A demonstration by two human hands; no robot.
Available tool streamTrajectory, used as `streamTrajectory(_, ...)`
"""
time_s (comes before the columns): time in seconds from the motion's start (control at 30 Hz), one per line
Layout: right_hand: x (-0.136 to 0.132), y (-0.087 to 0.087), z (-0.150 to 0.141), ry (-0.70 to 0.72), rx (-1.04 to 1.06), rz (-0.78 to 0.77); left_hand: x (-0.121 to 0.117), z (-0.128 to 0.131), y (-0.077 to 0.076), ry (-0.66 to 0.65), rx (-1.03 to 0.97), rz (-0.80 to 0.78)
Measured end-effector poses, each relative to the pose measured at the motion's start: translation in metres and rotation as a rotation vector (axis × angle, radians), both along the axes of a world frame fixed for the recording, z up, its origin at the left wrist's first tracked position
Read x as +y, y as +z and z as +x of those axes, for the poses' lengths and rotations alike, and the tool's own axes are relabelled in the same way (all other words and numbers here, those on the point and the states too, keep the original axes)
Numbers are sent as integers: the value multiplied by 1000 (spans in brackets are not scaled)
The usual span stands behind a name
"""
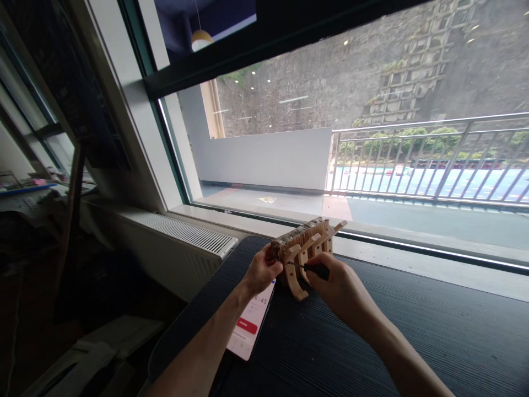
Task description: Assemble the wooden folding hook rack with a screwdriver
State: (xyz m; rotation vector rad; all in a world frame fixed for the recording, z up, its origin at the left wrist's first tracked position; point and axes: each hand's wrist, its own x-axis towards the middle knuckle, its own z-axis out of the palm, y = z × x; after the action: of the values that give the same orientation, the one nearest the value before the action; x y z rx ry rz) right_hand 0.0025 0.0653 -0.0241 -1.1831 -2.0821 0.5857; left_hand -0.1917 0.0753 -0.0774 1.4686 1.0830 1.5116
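Note:
A wooden hook rack (301, 238) with a bark edge and several curved light-wood hooks stands on the dark table. At its near left end, my left hand (263, 270) is closed around the wood. My right hand (330, 278) grips the black handle of a screwdriver (317, 270), whose thin shaft points left at the nearest curved hook (294, 278). Whether the tip sits in a screw is too small to tell. Under my left wrist lies a phone (250, 325) with a lit screen showing a timer and a red button.
The black wood-grain table (372, 342) reaches the window sill (367, 251). A white radiator (185, 237) runs along the wall to the left. Beyond the glass are a metal railing (438, 160) and a rock wall. Dark clutter fills the lower left.

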Motion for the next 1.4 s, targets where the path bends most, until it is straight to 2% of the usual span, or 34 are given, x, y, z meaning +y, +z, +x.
streamTrajectory(0.13,3,-2,1,-38,22,-63,-2,1,3,5,1,-14)
streamTrajectory(0.27,-9,10,3,-88,-194,34,-3,0,4,0,25,-8)
streamTrajectory(0.4,-18,20,5,-73,-277,81,-2,-1,2,4,27,-5)
streamTrajectory(0.6,-24,21,0,-9,-460,229,0,-2,-2,9,35,10)
streamTrajectory(0.77,-27,19,-6,-43,-612,264,0,-1,-2,30,55,16)
streamTrajectory(1.1,-19,12,0,-72,-551,121,-2,-1,2,19,45,-12)
streamTrajectory(1.27,-22,12,0,-44,-496,129,-2,0,4,10,38,-2)
streamTrajectory(1.4,-24,14,-4,-30,-551,170,-2,0,2,26,28,-3)
